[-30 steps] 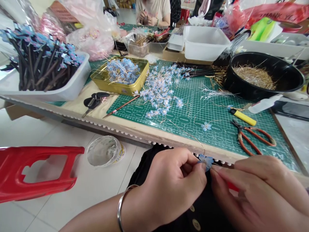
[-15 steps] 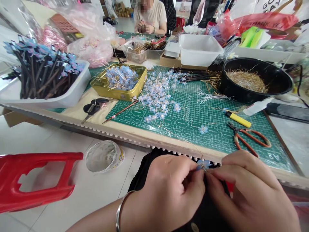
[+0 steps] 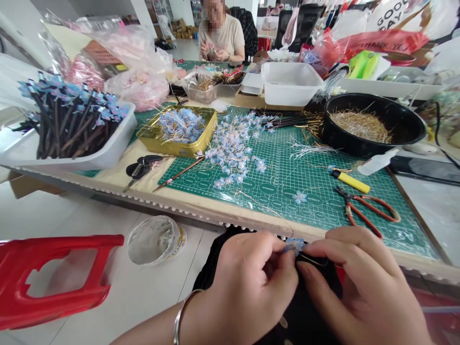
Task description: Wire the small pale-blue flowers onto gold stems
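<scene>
Just off the table's front edge, my left hand [image 3: 257, 278] pinches a small blue flower [image 3: 295, 245] between thumb and forefinger. My right hand [image 3: 359, 278] is curled at the flower's right side. Its forefinger touches the petals, and its thumb lies just below, with a small gap between them. A thin gold wire [image 3: 313, 261] shows in that gap. On the green cutting mat [image 3: 280, 158] lies a single blue flower [image 3: 299, 197]. A heap of similar flowers [image 3: 233, 143] with gold wires spreads farther back.
Orange-handled pliers [image 3: 373, 206] and a yellow lighter [image 3: 350, 181] lie at right, before a black bowl [image 3: 373, 148] of wires. Leftward are a gold tin [image 3: 172, 147], black snips [image 3: 140, 167] and a white tray [image 3: 108, 143] of stems. A person [image 3: 223, 36] sits opposite.
The view has tilted up slightly. My right thumb and forefinger, pinched together below the flower before, have parted a little, and the forefinger has moved up to the petals. My left hand still pinches the flower.
</scene>
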The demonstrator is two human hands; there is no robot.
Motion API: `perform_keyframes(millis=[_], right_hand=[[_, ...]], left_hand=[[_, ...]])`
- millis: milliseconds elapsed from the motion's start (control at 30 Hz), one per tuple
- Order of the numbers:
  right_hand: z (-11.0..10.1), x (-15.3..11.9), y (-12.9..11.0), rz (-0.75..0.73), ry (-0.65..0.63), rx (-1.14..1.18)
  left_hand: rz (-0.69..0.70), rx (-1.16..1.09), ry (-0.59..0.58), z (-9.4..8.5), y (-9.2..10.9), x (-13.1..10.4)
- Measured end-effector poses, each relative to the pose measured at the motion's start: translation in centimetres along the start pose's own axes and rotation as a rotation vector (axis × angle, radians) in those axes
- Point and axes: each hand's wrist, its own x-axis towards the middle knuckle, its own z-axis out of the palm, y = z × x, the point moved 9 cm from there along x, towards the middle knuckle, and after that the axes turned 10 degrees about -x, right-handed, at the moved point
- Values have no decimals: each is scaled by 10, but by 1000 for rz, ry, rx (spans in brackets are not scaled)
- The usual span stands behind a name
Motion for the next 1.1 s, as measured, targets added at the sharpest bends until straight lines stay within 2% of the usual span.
perform_keyframes(millis=[167,467,533,700,833,967,1067,1100], right_hand=[[3,-2,-4,-30,-12,-1],[3,-2,-1,38,-24,81],[2,-2,0,44,-28,102],[0,-2,-1,30,-7,30],[2,1,-5,-15,-1,14],[4,2,-3,-35,18,46],[12,-2,-6,-146,-16,76],[12,-5,-8,-207,11,70]], left_hand=[[71,21,8,1,7,-2],[200,102,-5,5,18,-9],[196,96,5,4,17,-9],[87,44,64,-3,9,-4],[71,39,39,-2,7,-3],[160,90,46,3,4,-9],[197,51,64,2,-5,-11],[202,49,50,2,-8,-10]])
